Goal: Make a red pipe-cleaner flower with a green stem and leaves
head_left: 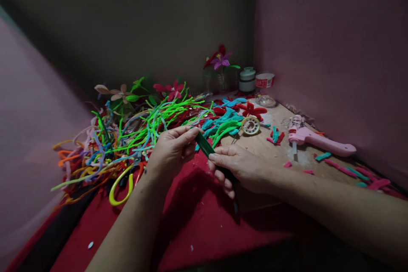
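Note:
My left hand (174,148) and my right hand (239,166) meet over the table's middle, both closed on a dark green pipe-cleaner stem (204,144). The left pinches its upper end, the right grips it lower down, and the rest of the stem is hidden under my right palm. Just behind my left hand lies a tangle of bright pipe cleaners (127,136). Yellow-handled scissors (123,185) lie on the red cloth (197,221) below my left wrist.
A pink glue gun (318,140) lies on the wooden board (274,153) at right, with a tape roll (250,126) and cut scraps around it. Finished pipe-cleaner flowers (174,90), a vase of flowers (219,72) and jars (247,79) stand at the back corner, walls close by.

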The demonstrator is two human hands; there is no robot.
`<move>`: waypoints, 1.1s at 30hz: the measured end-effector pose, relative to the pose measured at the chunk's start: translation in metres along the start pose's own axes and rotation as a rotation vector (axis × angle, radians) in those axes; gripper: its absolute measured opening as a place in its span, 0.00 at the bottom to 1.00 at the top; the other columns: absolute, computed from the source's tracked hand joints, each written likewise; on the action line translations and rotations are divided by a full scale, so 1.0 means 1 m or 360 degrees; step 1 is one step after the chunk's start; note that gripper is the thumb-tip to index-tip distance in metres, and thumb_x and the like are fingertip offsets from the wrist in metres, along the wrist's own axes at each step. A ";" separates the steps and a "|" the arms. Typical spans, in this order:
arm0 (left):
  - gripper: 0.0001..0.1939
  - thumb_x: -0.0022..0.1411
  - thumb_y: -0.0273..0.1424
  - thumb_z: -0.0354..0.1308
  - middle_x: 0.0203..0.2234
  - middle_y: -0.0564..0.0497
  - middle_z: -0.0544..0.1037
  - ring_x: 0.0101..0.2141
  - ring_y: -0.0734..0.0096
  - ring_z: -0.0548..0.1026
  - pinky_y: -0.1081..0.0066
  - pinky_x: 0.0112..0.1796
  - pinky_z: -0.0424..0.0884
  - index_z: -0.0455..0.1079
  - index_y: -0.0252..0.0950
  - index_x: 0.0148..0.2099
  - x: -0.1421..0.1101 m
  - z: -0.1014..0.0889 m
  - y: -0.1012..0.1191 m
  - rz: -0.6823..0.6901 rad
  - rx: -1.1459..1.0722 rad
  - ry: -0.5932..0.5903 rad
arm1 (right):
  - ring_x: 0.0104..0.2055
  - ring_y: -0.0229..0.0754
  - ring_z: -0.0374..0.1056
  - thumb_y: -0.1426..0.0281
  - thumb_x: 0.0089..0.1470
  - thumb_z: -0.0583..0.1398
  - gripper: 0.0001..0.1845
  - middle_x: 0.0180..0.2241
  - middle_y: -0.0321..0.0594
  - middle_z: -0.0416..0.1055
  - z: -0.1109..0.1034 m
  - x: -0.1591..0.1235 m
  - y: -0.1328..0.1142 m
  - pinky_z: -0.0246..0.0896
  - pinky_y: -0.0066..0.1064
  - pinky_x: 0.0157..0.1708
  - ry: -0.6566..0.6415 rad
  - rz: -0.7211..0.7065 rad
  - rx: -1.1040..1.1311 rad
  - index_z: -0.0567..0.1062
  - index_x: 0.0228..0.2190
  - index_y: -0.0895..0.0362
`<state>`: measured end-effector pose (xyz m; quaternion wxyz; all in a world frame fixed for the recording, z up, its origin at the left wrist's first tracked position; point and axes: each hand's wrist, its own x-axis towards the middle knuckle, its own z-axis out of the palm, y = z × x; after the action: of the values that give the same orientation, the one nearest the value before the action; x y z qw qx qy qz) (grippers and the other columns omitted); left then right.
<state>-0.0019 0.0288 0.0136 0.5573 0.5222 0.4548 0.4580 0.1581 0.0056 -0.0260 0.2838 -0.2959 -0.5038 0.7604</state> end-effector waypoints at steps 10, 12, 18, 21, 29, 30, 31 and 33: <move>0.11 0.48 0.34 0.60 0.10 0.60 0.57 0.13 0.84 0.53 0.78 0.15 0.47 0.67 0.32 0.22 -0.005 0.012 -0.005 0.0267 0.0449 0.0513 | 0.09 0.29 0.54 0.69 0.57 0.47 0.11 0.14 0.27 0.57 0.005 0.001 0.005 0.53 0.20 0.08 0.0072 -0.0059 -0.0255 0.62 0.24 0.57; 0.09 0.49 0.34 0.60 0.10 0.60 0.56 0.12 0.85 0.50 0.79 0.14 0.45 0.67 0.32 0.25 -0.002 0.009 -0.004 0.0085 0.0211 0.0304 | 0.10 0.29 0.53 0.68 0.57 0.47 0.12 0.15 0.27 0.57 0.004 0.001 0.006 0.54 0.21 0.08 0.0067 -0.0041 -0.0178 0.62 0.24 0.57; 0.09 0.47 0.32 0.62 0.12 0.60 0.62 0.11 0.86 0.54 0.80 0.14 0.47 0.68 0.34 0.31 0.005 -0.007 -0.001 -0.0001 0.0115 0.0032 | 0.11 0.28 0.52 0.65 0.55 0.50 0.11 0.15 0.27 0.56 0.000 0.000 0.004 0.56 0.21 0.10 -0.0061 0.0003 0.0057 0.63 0.25 0.58; 0.10 0.47 0.33 0.63 0.11 0.58 0.63 0.11 0.85 0.56 0.81 0.13 0.48 0.66 0.32 0.25 0.003 -0.011 0.002 -0.0016 0.0357 0.0109 | 0.11 0.28 0.52 0.66 0.55 0.51 0.11 0.14 0.27 0.56 -0.001 0.001 0.003 0.55 0.20 0.10 -0.0038 0.0045 0.0025 0.63 0.24 0.58; 0.14 0.46 0.35 0.62 0.07 0.60 0.58 0.09 0.85 0.51 0.81 0.11 0.45 0.61 0.34 0.21 0.000 -0.009 0.007 -0.0212 0.0495 0.0140 | 0.09 0.28 0.52 0.70 0.56 0.49 0.11 0.13 0.27 0.57 0.003 0.000 0.005 0.54 0.20 0.08 -0.0019 0.0059 -0.0188 0.62 0.23 0.57; 0.14 0.46 0.35 0.62 0.07 0.61 0.57 0.09 0.86 0.51 0.81 0.11 0.45 0.60 0.34 0.21 0.000 -0.008 0.008 -0.0208 0.0508 0.0164 | 0.09 0.28 0.52 0.70 0.56 0.49 0.11 0.13 0.27 0.57 0.003 0.000 0.004 0.53 0.20 0.08 -0.0021 0.0060 -0.0201 0.62 0.23 0.57; 0.14 0.46 0.34 0.62 0.07 0.61 0.57 0.09 0.86 0.51 0.81 0.11 0.45 0.60 0.34 0.20 -0.001 -0.006 0.009 -0.0198 0.0528 0.0193 | 0.09 0.28 0.52 0.70 0.56 0.49 0.11 0.13 0.27 0.57 0.003 -0.001 0.004 0.53 0.20 0.08 -0.0024 0.0058 -0.0197 0.62 0.23 0.57; 0.14 0.46 0.33 0.61 0.07 0.61 0.56 0.09 0.86 0.51 0.82 0.11 0.45 0.60 0.34 0.20 -0.002 -0.003 0.010 -0.0168 0.0551 0.0241 | 0.09 0.28 0.51 0.69 0.56 0.49 0.11 0.13 0.27 0.56 0.003 -0.001 0.004 0.54 0.20 0.09 -0.0041 0.0043 -0.0166 0.62 0.23 0.57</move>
<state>-0.0057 0.0278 0.0235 0.4466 0.5498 0.5943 0.3810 0.1563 0.0018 -0.0287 0.2511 -0.3074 -0.5423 0.7405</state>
